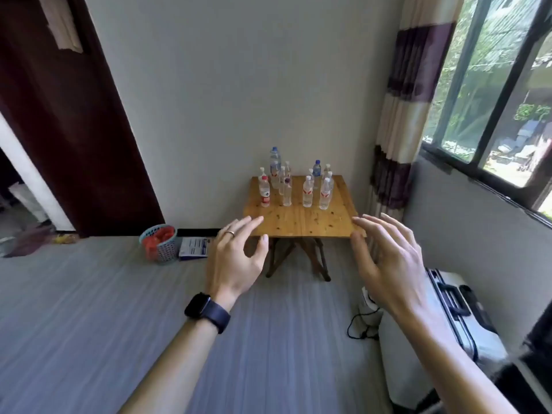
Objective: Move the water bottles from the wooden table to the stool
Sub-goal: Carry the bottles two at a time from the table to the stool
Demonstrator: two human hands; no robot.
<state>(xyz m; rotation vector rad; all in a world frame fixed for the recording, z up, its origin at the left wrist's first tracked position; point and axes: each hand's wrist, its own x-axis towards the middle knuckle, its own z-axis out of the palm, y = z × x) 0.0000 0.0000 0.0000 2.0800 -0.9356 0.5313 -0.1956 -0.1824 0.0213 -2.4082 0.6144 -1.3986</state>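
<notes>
In room corner, against wall: wooden table (301, 219), water bottles (307, 191) all upright, crowded on far half, none moved yet. Left hand (236, 258) and right hand (391, 264) raised short of near edge, fingers spread, holding nothing. Stool not in view.

Risks, as judged:
- bottles packed close, so reach for back row likely topples front ones
- tall narrow shape tips easily
- two-at-once grab may slip
- suitcase (457, 318) on floor right of table: obstacle while carrying
</notes>
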